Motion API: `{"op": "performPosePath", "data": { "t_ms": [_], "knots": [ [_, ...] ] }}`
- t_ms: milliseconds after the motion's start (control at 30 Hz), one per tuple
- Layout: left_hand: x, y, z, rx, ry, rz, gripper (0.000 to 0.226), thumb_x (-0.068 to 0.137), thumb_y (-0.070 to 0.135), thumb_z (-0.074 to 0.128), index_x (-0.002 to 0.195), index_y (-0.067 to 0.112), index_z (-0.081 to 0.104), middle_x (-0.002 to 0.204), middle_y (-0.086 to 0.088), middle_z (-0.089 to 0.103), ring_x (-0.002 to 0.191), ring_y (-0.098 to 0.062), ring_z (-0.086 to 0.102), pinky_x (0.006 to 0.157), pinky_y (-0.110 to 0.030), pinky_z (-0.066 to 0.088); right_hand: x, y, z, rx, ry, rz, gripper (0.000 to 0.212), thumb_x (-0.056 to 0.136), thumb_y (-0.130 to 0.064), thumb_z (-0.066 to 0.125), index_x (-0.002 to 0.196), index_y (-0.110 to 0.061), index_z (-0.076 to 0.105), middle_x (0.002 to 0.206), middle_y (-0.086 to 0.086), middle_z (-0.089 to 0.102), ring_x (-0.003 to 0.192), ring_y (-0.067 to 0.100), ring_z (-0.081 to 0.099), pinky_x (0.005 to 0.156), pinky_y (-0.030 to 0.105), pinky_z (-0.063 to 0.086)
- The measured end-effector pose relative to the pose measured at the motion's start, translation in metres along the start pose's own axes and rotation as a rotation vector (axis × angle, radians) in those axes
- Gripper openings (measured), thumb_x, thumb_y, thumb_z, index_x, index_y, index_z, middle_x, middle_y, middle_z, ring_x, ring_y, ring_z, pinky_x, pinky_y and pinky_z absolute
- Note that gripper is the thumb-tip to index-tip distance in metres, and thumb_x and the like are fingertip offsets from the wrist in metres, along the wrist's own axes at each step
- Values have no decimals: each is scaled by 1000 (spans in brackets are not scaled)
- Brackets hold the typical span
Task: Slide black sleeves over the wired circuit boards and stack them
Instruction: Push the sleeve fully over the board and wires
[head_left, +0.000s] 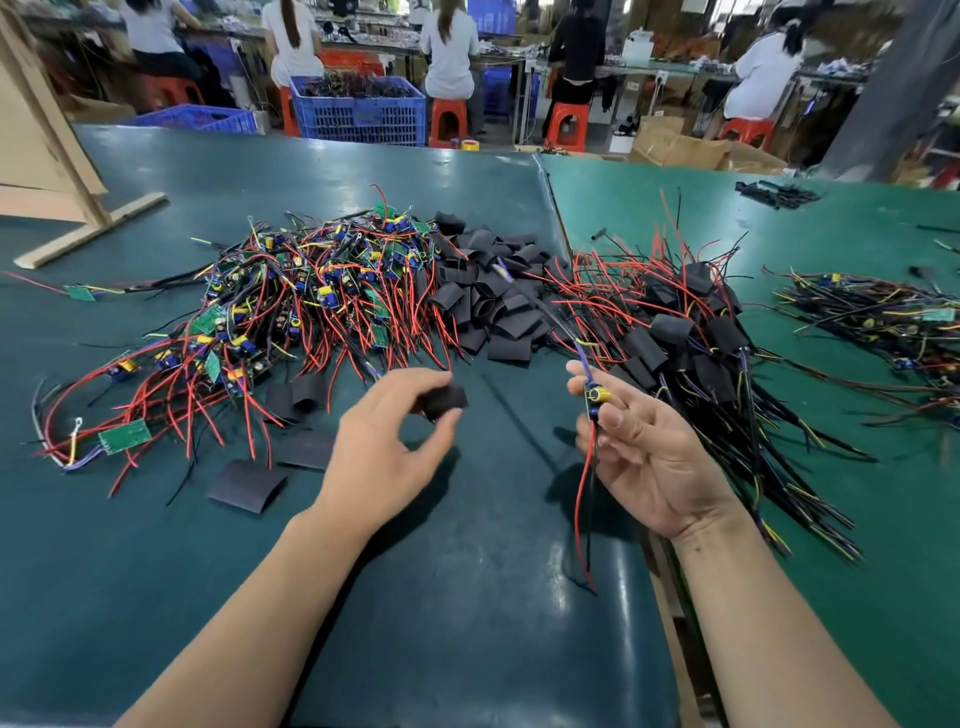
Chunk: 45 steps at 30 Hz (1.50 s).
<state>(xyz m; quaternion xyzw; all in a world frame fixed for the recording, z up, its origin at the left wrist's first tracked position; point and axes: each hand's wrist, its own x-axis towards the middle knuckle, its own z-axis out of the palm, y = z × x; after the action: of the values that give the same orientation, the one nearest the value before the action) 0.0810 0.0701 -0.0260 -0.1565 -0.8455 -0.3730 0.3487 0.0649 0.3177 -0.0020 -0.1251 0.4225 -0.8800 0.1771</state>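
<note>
On the dark green rubber bench mat (156, 519), the right hand (644, 447) pinches a small wired circuit board (594, 399) edge-on, light but fragile. The left hand (384, 447) fingertips pinch a soft, limp black sleeve (442, 401); hold its rim.

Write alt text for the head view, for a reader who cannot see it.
Over a green table, the left hand pinches a black sleeve and the right hand holds a wired circuit board. Behind lie bare boards, loose sleeves and sleeved boards.
</note>
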Motion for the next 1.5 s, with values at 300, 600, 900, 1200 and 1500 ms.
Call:
{"op": "performPosePath", "data": {
  "t_ms": [300,600,900,1200,1500],
  "knots": [
    [0,0,3,48,-363,3,20,79,11,80,98,10,76,105,2,72,102,-20,61,96,-25,43,1,4,10,-42,44,7,31,69,1,69,96,-14,73,93,9,67,65,12,56,60,18,45],
    [4,-2,1,-55,-308,-146,23,78,17,81,100,20,74,95,15,71,91,-4,65,88,-23,49,5,3,13,-76,178,-230,26,80,0,57,95,-11,75,102,16,75,89,25,73,75,23,57],
    [3,-5,-1,-404,-103,-260,31,80,3,77,103,21,67,102,15,71,91,-9,68,85,-16,50,10,10,10,-147,386,-185,14,74,-2,66,87,-6,62,92,17,75,86,28,74,68,24,58],
    [3,-9,-1,-376,-106,-222,31,79,9,78,104,24,68,102,19,71,89,-12,66,84,-21,49,12,8,9,-21,476,-247,14,78,6,64,84,-6,62,79,12,74,76,25,74,64,20,58],
    [3,-8,0,-442,-123,-210,33,79,8,80,104,26,67,101,14,72,91,-14,70,89,-28,55,13,6,11,86,485,-247,19,73,4,65,65,-12,71,79,10,74,81,24,75,62,16,57]
  ]
}}
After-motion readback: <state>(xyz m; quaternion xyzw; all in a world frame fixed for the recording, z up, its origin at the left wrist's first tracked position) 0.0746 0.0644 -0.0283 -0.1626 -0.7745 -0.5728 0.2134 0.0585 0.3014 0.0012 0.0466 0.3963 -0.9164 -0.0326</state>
